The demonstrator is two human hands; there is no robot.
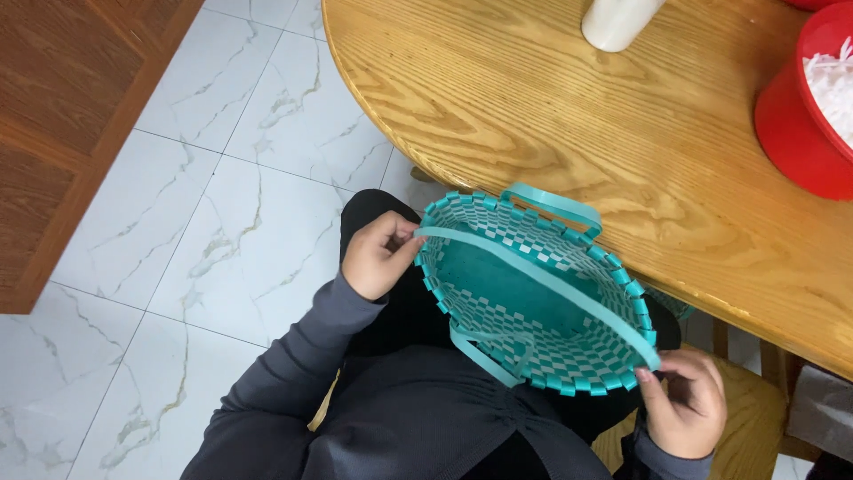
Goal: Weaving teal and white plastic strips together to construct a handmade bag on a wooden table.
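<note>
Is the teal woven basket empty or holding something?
Empty: the basket shows its bare teal bottom and checkered inner walls. Only a teal strip spans its mouth, pinched by the left hand and right hand.

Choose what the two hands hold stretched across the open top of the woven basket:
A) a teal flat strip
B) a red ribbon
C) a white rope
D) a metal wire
A: the left hand and right hand each pinch one end of a teal strip spanning the teal-and-white basket.

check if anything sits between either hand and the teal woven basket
Nothing visible does. The left hand pinches one end of a teal strip at the basket rim, and the right hand pinches the other end at the opposite rim.
</note>
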